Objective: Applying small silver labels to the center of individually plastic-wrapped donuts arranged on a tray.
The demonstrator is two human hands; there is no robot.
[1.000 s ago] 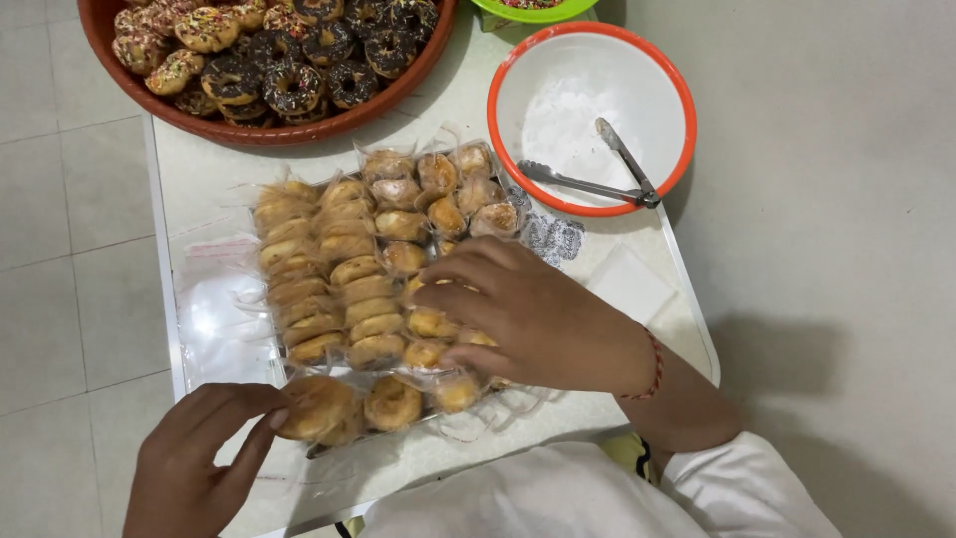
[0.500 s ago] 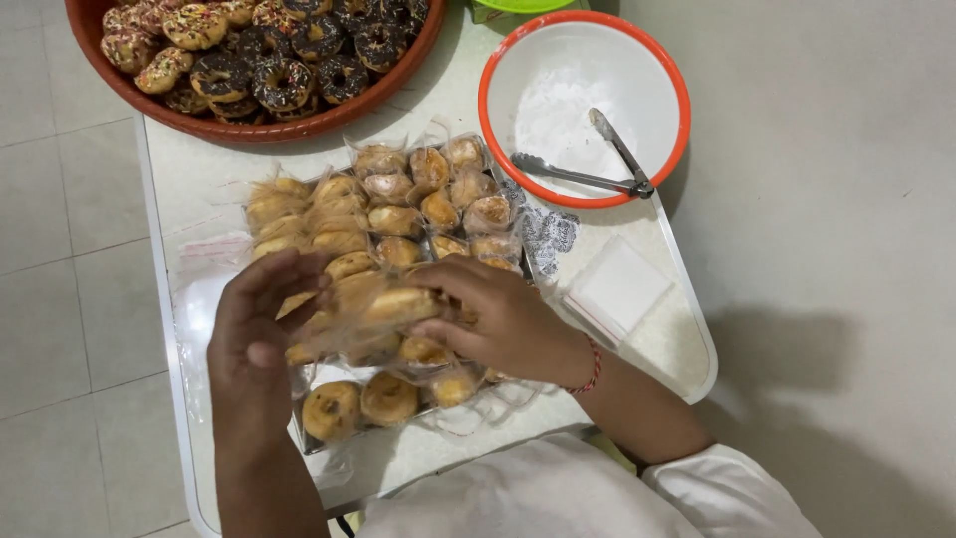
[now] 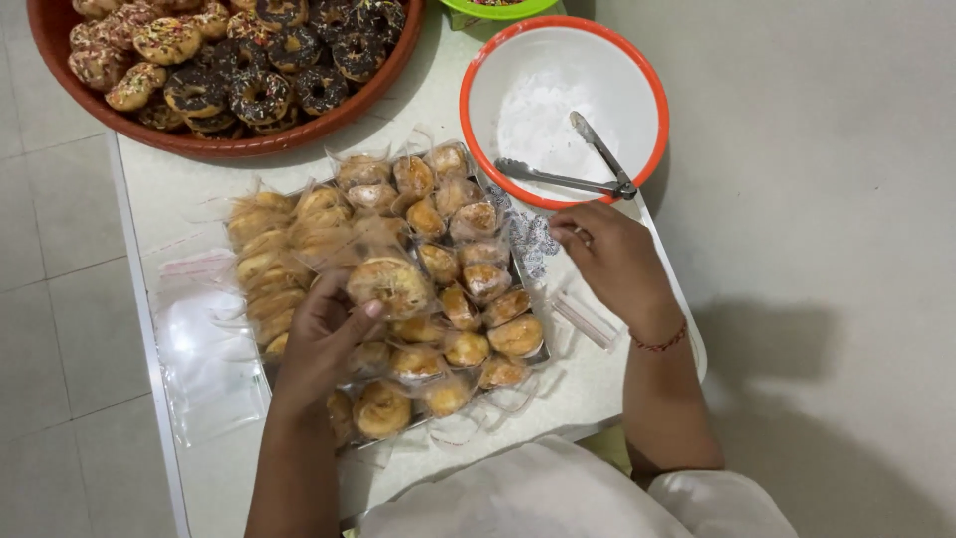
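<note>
My left hand (image 3: 324, 339) holds a golden round pastry in a clear plastic wrapper (image 3: 390, 284) above a tray (image 3: 530, 299) packed with several wrapped pastries in rows. My right hand (image 3: 612, 257) is at the tray's right edge, fingers pinched at clear wrapping by the tray's upper right corner; whether it grips anything I cannot tell. A red thread bracelet (image 3: 665, 341) circles my right wrist.
A white bowl with an orange rim (image 3: 652, 95) holds metal tongs (image 3: 578, 171) at the back right. A brown basin of sprinkled and chocolate doughnuts (image 3: 229, 147) sits back left. Empty clear bags (image 3: 204, 359) lie left of the tray on the white table (image 3: 149, 199). Tiled floor lies left.
My left hand has lifted a wrapped pastry from the front of the tray to its middle. My right hand moved off the pastries to the tray's upper right edge.
</note>
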